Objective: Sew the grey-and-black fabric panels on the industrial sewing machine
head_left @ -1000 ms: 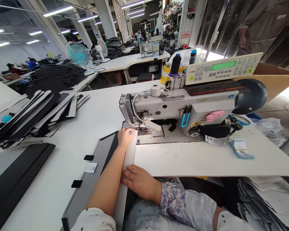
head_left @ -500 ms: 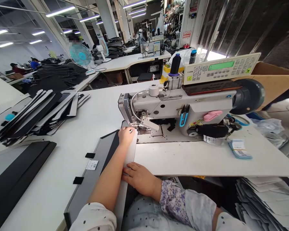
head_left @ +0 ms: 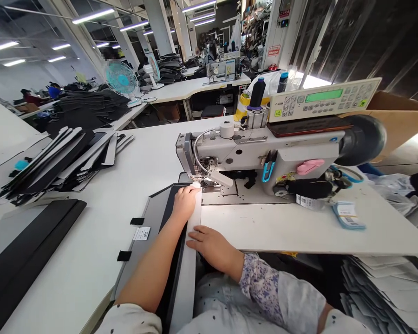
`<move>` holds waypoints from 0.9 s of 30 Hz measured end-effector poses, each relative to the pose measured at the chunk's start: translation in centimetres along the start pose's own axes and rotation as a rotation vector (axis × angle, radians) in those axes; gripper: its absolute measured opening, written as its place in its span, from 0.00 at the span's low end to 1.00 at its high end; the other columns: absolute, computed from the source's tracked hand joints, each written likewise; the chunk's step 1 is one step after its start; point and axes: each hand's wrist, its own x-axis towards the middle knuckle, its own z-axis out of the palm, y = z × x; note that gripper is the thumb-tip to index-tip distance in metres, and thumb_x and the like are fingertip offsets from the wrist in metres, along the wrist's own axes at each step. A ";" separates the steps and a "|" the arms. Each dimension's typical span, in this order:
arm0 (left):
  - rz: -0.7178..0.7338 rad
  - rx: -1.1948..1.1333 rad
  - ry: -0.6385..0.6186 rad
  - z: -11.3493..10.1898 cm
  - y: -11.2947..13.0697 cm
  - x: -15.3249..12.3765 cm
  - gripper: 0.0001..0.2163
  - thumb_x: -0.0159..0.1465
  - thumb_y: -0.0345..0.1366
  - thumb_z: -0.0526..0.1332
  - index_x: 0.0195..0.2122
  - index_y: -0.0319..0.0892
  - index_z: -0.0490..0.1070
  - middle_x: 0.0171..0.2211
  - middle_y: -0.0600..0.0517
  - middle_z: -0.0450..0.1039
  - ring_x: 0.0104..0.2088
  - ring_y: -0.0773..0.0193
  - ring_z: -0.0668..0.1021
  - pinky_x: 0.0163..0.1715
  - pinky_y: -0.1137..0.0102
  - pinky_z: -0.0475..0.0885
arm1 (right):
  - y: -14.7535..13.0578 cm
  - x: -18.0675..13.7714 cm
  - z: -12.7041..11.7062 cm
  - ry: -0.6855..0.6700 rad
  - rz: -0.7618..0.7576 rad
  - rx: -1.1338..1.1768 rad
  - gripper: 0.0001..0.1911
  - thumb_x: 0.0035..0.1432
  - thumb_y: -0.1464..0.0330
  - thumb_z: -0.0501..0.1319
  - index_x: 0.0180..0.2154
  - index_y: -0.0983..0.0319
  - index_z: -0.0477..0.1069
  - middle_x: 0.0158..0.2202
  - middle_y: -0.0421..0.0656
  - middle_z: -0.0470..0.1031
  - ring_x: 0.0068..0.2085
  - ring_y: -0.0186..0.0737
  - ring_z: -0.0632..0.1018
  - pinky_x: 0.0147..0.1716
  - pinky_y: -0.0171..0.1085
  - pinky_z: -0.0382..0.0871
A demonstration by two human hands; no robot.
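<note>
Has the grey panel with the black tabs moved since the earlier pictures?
Yes: the grey panel has gone forward, toward the needle of the sewing machine; its white label now sits closer to the machine than before.

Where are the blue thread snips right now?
In the head view, the blue-handled thread snips hang on the front of the sewing machine, right of the person's hands and just left of a pink strip.

The sewing machine (head_left: 264, 155) at centre right is smooth painted metal, its handwheel (head_left: 360, 139) dark plastic with a soft sheen, the desk (head_left: 282, 227) smooth white laminate, the panel (head_left: 142, 255) at lower centre matt grey, and the box (head_left: 400, 116) at far right plain brown cardboard.
</note>
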 end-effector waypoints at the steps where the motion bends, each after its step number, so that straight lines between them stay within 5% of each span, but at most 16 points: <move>1: -0.006 -0.014 -0.002 0.0 -0.1 0.0 0.23 0.63 0.25 0.49 0.53 0.52 0.72 0.52 0.51 0.71 0.49 0.54 0.70 0.51 0.62 0.65 | 0.1 -0.2 0.0 0.025 0.064 -0.017 0.16 0.64 0.72 0.56 0.53 0.62 0.69 0.57 0.46 0.68 0.58 0.41 0.66 0.59 0.41 0.61; 5: -0.001 -0.087 -0.020 -0.2 -0.5 -0.2 0.26 0.59 0.21 0.48 0.51 0.50 0.74 0.54 0.53 0.71 0.50 0.57 0.70 0.55 0.64 0.63 | -0.4 -1.1 0.0 0.114 0.300 -0.067 0.19 0.62 0.65 0.59 0.52 0.68 0.68 0.55 0.53 0.69 0.58 0.48 0.67 0.60 0.48 0.60; 9: -0.015 -0.110 -0.025 -0.2 -1.1 -0.2 0.27 0.57 0.21 0.49 0.50 0.52 0.75 0.54 0.55 0.71 0.51 0.58 0.70 0.57 0.64 0.64 | -1.6 -1.3 0.7 0.095 0.111 -0.088 0.16 0.63 0.69 0.57 0.51 0.66 0.68 0.56 0.50 0.68 0.58 0.47 0.65 0.61 0.47 0.59; 14: 0.011 -0.080 -0.013 0.1 -1.0 -0.4 0.26 0.57 0.21 0.49 0.50 0.52 0.75 0.55 0.55 0.70 0.52 0.58 0.70 0.57 0.65 0.64 | -2.2 -0.4 1.4 0.023 -0.086 -0.134 0.07 0.64 0.71 0.55 0.38 0.63 0.72 0.42 0.45 0.74 0.49 0.42 0.70 0.57 0.46 0.61; 27: 0.019 0.051 -0.023 -0.2 0.6 -0.2 0.26 0.60 0.20 0.49 0.54 0.50 0.72 0.55 0.50 0.70 0.51 0.56 0.69 0.51 0.63 0.65 | -0.6 -0.7 -1.1 -0.052 -0.018 -0.136 0.04 0.62 0.74 0.58 0.36 0.63 0.72 0.40 0.44 0.74 0.49 0.44 0.69 0.52 0.42 0.64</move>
